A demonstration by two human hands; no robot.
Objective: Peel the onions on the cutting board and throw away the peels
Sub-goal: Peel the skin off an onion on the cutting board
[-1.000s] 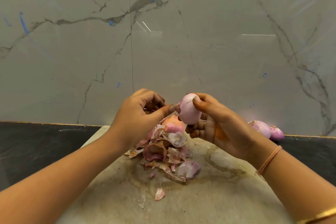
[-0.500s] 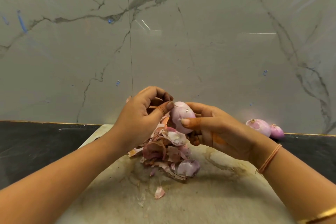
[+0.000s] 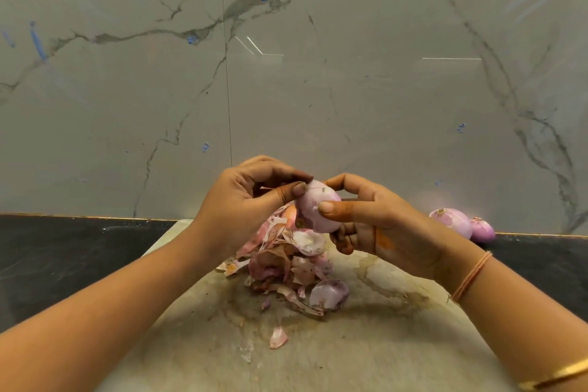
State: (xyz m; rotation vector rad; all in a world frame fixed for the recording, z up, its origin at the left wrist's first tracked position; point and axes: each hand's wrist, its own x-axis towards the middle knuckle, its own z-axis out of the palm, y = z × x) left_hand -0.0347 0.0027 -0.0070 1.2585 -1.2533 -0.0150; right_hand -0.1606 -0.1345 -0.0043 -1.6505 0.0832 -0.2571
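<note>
Far left is just dark surface (image 3: 63,258). Then the left hand (image 3: 251,197), fingers curled in, with thumb and forefinger pinching at the skin on the top-left of the onion (image 3: 318,207). The onion is held up in the air between both hands, right above the pile of peels (image 3: 286,261) on the cutting board (image 3: 366,356). The right hand (image 3: 375,226) cradles it from the other side, thumb across the front and fingers clamped round the back.

My worry is that it looks nearly bare and slick, so one hard tug on that last bit of skin could pop it out of the grip and send it rolling off the board. The skin could also tear into tiny flakes. One stray scrap (image 3: 278,337) already sits apart from the pile, easy to miss at cleanup. Two more onions (image 3: 451,224) wait far right against the wall
</note>
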